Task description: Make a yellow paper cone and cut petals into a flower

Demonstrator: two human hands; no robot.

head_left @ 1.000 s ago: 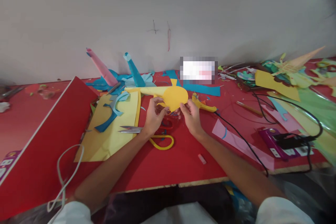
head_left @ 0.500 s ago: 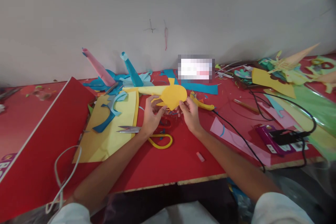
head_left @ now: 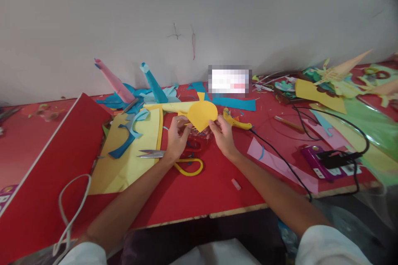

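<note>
A yellow paper cutout (head_left: 202, 116), rounded with a pointed lower end, is held up over the table between both hands. My right hand (head_left: 223, 136) pinches its lower right edge between thumb and fingers. At its lower left edge, my left hand (head_left: 178, 136) is closed with curled fingers, which partly hide the grip. Scissors with a yellow handle (head_left: 191, 172) lie beneath my left wrist, and a red handle loop (head_left: 194, 145) shows beside them. Just right of the cutout rests a yellow glue gun (head_left: 238, 123) with a black cord.
Pale yellow sheets (head_left: 133, 165) and blue scraps (head_left: 124, 145) lie left. Pink (head_left: 112, 78) and blue paper cones (head_left: 154, 85) stand behind. A blurred bright screen (head_left: 230, 80) leans on the wall. Right are a pink strip (head_left: 280, 165), a purple box (head_left: 317, 161) and cords.
The cutout has tilted slightly, its pointed end shifting a little left. Both hands keep nearly the same places, and the whole view has shifted slightly.
</note>
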